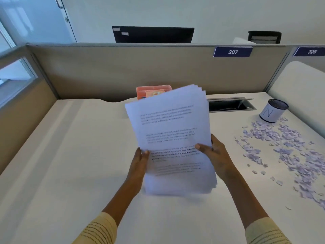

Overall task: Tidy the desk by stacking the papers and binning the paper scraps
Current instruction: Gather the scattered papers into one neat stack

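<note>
Papers, one stack of white printed sheets (169, 136), sit at the centre of the view, held up tilted above the pale desk top (70, 155), the top edges fanned unevenly so that the sheets cannot be counted. Two hands hold it: the left hand (139, 160) grips the stack's edge at 9 o'clock, thumb on the front sheet; the right hand (213, 149) grips the edge at 3 o'clock, thumb across the print, fingers curled behind and hidden. The lower edge of the stack is blurred, and the text is too soft to read.

Pale lilac paper scraps (288, 152) lie strewn on the desk at 3 o'clock of the stack, far too many to count, and run off the right border. One white cylindrical bin with a dark rim (271, 111) stands upright at 2 o'clock, touching the scraps' far fringe. One orange plastic organiser tray (151, 90) at 12 o'clock is mostly hidden behind the sheets. Two blue number plates (232, 52) hang on the beige partition; the second is cut off.
</note>
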`<action>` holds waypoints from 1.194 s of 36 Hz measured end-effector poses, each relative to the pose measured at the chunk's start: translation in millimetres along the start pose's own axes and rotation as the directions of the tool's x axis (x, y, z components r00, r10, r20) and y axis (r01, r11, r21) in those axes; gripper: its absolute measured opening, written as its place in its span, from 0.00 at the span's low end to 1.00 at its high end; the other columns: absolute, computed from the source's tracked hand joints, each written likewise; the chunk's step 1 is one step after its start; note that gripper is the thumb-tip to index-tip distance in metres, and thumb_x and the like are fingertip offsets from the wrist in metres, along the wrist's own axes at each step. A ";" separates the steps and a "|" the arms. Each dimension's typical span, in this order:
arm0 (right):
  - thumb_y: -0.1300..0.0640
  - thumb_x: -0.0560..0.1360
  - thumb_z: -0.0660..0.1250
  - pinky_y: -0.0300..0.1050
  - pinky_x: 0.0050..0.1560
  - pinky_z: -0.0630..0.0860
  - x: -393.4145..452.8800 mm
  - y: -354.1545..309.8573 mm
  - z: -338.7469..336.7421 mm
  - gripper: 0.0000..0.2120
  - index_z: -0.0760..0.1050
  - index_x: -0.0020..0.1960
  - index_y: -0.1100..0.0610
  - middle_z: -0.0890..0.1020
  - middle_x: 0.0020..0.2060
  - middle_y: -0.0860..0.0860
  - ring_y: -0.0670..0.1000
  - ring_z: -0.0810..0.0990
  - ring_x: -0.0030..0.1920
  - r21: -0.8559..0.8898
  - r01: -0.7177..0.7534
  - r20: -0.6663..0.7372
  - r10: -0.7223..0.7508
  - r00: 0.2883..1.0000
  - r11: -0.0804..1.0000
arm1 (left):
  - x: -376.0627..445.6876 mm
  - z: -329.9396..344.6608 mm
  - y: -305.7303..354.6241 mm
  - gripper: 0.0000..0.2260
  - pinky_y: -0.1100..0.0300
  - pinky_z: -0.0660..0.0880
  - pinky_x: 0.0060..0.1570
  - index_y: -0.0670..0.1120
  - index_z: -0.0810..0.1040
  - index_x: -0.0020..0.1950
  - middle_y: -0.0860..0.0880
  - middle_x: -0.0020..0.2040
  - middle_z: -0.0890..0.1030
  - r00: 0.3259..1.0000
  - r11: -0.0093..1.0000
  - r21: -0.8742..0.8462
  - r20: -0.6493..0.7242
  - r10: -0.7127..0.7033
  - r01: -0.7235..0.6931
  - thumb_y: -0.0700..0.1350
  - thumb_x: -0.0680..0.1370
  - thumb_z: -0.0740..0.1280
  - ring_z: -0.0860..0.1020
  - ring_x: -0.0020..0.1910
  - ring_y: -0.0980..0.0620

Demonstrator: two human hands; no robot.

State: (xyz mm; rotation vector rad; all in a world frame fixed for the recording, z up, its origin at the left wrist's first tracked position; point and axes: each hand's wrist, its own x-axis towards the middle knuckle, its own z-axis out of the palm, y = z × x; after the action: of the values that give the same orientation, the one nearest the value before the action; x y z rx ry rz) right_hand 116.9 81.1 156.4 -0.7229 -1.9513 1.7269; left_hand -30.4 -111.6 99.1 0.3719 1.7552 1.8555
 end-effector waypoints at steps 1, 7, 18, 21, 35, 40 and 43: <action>0.62 0.74 0.69 0.53 0.50 0.81 0.6 -5.9 3.9 0.17 0.73 0.62 0.56 0.83 0.54 0.53 0.54 0.83 0.50 0.025 0.036 -0.001 -0.036 0.999 0.999 | 0.4 -2.7 10.5 0.15 0.52 0.75 0.60 0.51 0.71 0.66 0.50 0.61 0.80 0.999 0.999 -0.012 -0.016 0.051 -0.051 0.52 0.81 0.61 0.78 0.60 0.50; 0.57 0.70 0.73 0.51 0.55 0.78 12.0 -31.8 28.6 0.23 0.74 0.63 0.54 0.81 0.58 0.50 0.54 0.80 0.57 0.154 0.144 0.027 -0.150 0.988 0.978 | -5.1 -25.6 57.7 0.13 0.56 0.73 0.50 0.45 0.71 0.54 0.43 0.53 0.78 0.939 0.942 0.023 -0.071 0.336 -0.335 0.53 0.80 0.58 0.76 0.51 0.51; 0.51 0.60 0.78 0.59 0.58 0.77 22.3 -5.4 72.1 0.26 0.80 0.56 0.61 0.84 0.51 0.56 0.58 0.82 0.54 0.131 -0.019 0.050 0.013 0.999 0.991 | -19.7 -42.0 36.5 0.10 0.63 0.75 0.51 0.55 0.73 0.56 0.60 0.50 0.80 0.937 0.956 0.081 -0.189 0.292 -0.282 0.45 0.85 0.53 0.77 0.52 0.57; 0.56 0.64 0.78 0.56 0.55 0.78 24.8 -11.2 73.1 0.22 0.80 0.56 0.61 0.84 0.51 0.56 0.59 0.82 0.53 0.094 -0.006 0.052 0.001 0.999 0.996 | -19.4 -51.4 38.5 0.08 0.55 0.73 0.55 0.52 0.72 0.58 0.53 0.53 0.79 0.925 0.946 0.047 -0.199 0.324 -0.321 0.49 0.83 0.56 0.76 0.55 0.52; 0.61 0.67 0.77 0.44 0.42 0.79 21.0 3.1 86.6 0.08 0.82 0.43 0.52 0.86 0.40 0.50 0.52 0.82 0.43 0.042 -0.057 0.005 0.057 0.998 0.997 | -22.4 -56.7 37.9 0.13 0.50 0.74 0.59 0.52 0.68 0.67 0.54 0.57 0.78 0.964 0.962 0.180 -0.133 0.231 -0.206 0.43 0.83 0.55 0.76 0.60 0.51; 0.55 0.64 0.77 0.43 0.38 0.77 27.9 -9.1 83.1 0.11 0.82 0.44 0.59 0.84 0.40 0.56 0.55 0.81 0.40 -0.118 0.009 -0.031 -0.013 0.999 0.993 | -25.7 -62.4 70.4 0.33 0.51 0.67 0.65 0.53 0.50 0.78 0.47 0.74 0.63 0.891 0.878 0.417 -0.271 0.365 -0.233 0.43 0.79 0.66 0.67 0.71 0.48; 0.55 0.67 0.76 0.39 0.34 0.70 36.5 -34.8 78.8 0.12 0.80 0.38 0.63 0.81 0.37 0.60 0.54 0.77 0.37 -0.349 0.096 0.023 -0.094 0.995 0.932 | -29.9 -73.5 107.0 0.43 0.51 0.62 0.68 0.50 0.47 0.78 0.46 0.78 0.55 0.721 0.608 0.671 -0.155 0.676 -0.425 0.43 0.73 0.73 0.57 0.75 0.49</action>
State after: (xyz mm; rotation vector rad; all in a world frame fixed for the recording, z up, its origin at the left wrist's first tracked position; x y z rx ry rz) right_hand 35.7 41.2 180.0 -0.7261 -2.2881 1.3393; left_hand -68.4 -188.4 201.2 0.9545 2.7801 1.7940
